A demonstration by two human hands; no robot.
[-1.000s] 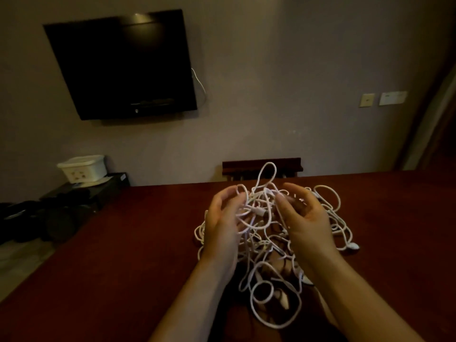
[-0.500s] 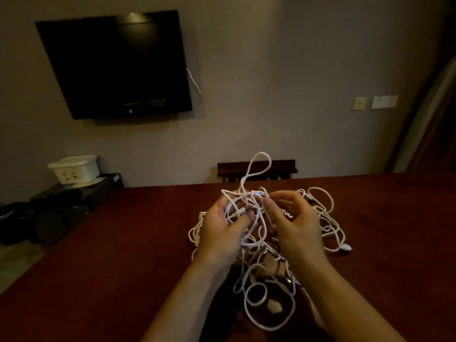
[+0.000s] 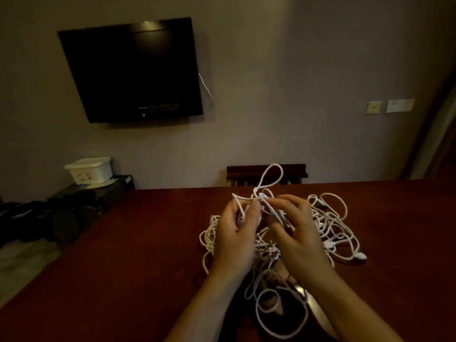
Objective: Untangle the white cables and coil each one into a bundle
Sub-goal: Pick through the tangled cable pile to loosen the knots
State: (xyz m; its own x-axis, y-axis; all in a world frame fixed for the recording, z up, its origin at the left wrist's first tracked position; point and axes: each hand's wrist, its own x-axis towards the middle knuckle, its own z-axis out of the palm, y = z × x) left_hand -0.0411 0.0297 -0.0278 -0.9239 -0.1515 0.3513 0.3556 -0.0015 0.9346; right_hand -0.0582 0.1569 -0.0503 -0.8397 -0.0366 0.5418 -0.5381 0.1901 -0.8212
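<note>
None of the white cables is free yet, as far as can be seen: they lie as one loose knot of loops on the dark red surface, and no coiled bundle shows anywhere on it. The whole tangle sits in the middle of the surface, spreading from just in front of the person to well short of the far edge, with a loose tail of loops hanging toward the near edge. A white plug lies at the right fringe of the tangle, resting on the surface. Both hands are raised over the top of the tangle. The left hand has its fingers curled round a few strands on the tangle's left side; the right hand pinches strands at the crest, close beside the left, where a small connector seems to sit between the fingertips. One tall loop stands up above that crest. How many cables make up the tangle cannot be told in this dim light. By my reading the work is at its very start: an end is being sought or teased out, and the separating of every cable and all of the coiling remain to be done.
</note>
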